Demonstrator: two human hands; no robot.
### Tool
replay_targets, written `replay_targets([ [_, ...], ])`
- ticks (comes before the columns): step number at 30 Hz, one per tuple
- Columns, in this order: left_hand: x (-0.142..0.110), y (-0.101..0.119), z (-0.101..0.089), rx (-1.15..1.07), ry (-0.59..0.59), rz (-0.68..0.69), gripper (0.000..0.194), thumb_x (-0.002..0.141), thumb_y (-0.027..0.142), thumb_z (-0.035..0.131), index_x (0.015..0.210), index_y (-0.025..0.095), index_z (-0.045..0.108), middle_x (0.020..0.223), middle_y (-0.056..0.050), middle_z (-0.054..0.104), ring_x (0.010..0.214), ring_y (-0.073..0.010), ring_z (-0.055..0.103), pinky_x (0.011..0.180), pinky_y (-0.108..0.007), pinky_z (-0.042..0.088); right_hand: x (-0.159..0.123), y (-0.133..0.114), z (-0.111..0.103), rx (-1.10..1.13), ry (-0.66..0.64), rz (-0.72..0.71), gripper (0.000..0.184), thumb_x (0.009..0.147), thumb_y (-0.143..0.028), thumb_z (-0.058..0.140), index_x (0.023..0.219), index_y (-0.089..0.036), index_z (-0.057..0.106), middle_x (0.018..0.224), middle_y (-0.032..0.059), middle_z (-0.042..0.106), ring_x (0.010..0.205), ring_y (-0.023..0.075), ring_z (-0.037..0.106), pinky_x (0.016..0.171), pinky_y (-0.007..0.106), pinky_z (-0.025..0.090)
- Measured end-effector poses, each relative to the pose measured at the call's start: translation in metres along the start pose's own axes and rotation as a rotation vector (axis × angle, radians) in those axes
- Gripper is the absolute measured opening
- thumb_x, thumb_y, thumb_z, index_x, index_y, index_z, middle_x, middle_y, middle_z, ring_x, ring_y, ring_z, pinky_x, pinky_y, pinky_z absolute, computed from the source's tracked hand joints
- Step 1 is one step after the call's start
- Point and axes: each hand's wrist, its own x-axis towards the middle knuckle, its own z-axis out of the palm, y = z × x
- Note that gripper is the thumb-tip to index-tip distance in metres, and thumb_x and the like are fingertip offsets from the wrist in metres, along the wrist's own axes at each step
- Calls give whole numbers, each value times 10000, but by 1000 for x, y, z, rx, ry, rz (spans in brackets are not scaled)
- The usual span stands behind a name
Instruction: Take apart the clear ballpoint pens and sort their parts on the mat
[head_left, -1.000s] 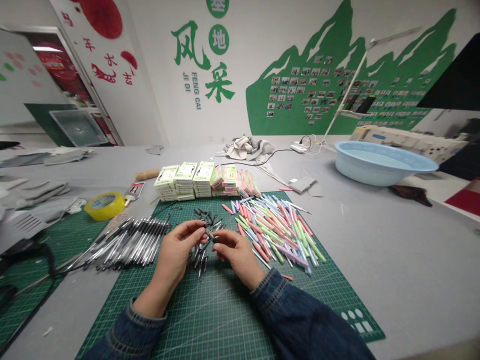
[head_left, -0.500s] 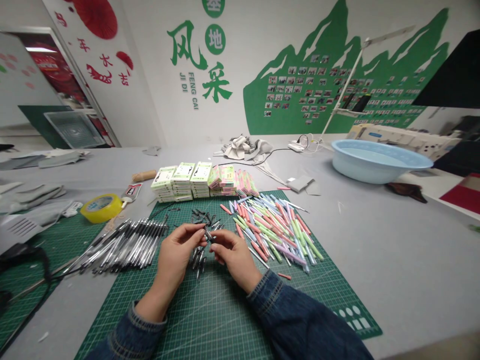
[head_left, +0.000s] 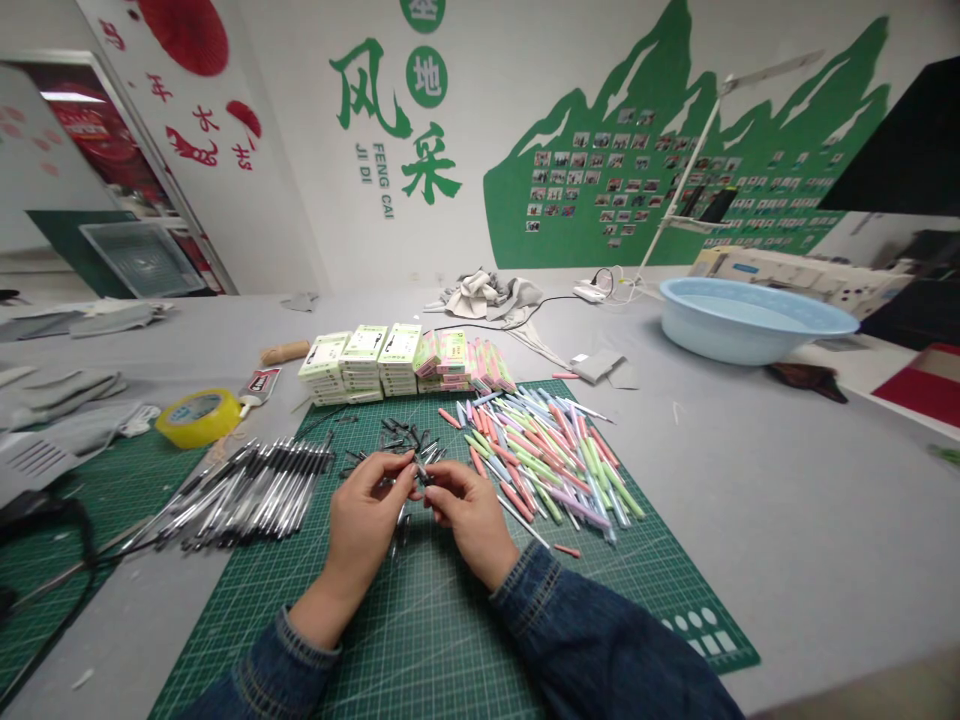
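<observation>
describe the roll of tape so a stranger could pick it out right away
Start at the green cutting mat under the hands and look to its far left corner. Just past the pile of black pens lies the roll of tape, the only round, bright yellow thing on the grey table.

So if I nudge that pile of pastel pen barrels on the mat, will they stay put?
Probably not. The pastel pen barrels look round and slim, so they would likely roll. They lie loosely crisscrossed, so pushing one would likely shift its neighbours. They appear to be light, stiff plastic.
</observation>
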Motion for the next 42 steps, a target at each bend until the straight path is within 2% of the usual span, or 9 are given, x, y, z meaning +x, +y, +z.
replay_targets([
  [5,6,2,-3,-226,-93,-136,305,796,375,597,1035,189,634,857,-31,643,619,-132,609,576,-269,519,2,-3,-2,65,-76,65,179,756,-253,619,925,-201,596,650,-34,570,492,74,470,424,170,318],
  [9,22,-1,-23,-449,-131,-244,436,771,410,603,1145,189,573,895,-58,645,666,-138,584,486,-229,470,6,-4,-7,172,-78,78,244,750,-291,635,963,-198,559,652,-28,577,481,73,479,395,158,301],
  [13,36,-17,-48,-79,-163,-254,301,712,409,639,905,179,646,753,-25,646,640,-145,569,525,-232,434,9,-6,-11,195,-7,82,272,736,-297,651,961,-180,553,656,-24,573,484,71,492,392,158,324],
  [16,36,-24,-53,326,-331,-151,173,714,363,611,751,204,667,704,-11,658,680,-166,588,608,-246,418,9,-4,-13,134,50,81,250,722,-294,654,918,-171,561,697,-22,561,483,67,497,390,166,350],
  [20,25,-21,-44,600,-524,-120,91,690,298,610,700,226,665,663,5,659,642,-165,586,581,-239,354,10,3,-18,-126,109,141,178,742,-264,594,888,-177,544,667,-42,521,439,85,503,385,208,403],
  [25,15,-15,-35,780,-507,-113,94,709,302,608,676,215,612,702,-14,661,654,-171,586,555,-237,299,6,3,-21,-650,71,65,212,743,-173,578,945,-218,534,638,-56,524,515,119,546,493,233,399],
  [31,10,-13,-30,859,-472,-121,58,729,262,571,693,218,578,728,-24,655,677,-179,586,569,-244,301,-10,-9,-11,-1220,3,17,282,769,-227,604,1026,-202,489,805,40,651,730,200,621,593,268,346],
  [35,14,-13,-33,843,-478,-160,72,732,267,574,683,213,581,710,-20,650,677,-178,586,570,-243,303,-13,-11,-8,-1384,-54,6,240,802,-250,574,1014,-200,471,907,81,671,817,233,643,625,286,356],
  [42,19,-19,-37,823,-466,-173,88,739,276,579,683,211,596,694,-22,656,680,-180,591,577,-244,304,-12,-4,-4,-1407,-77,-42,261,806,-301,609,1008,-208,472,957,75,667,853,239,644,652,296,381],
])
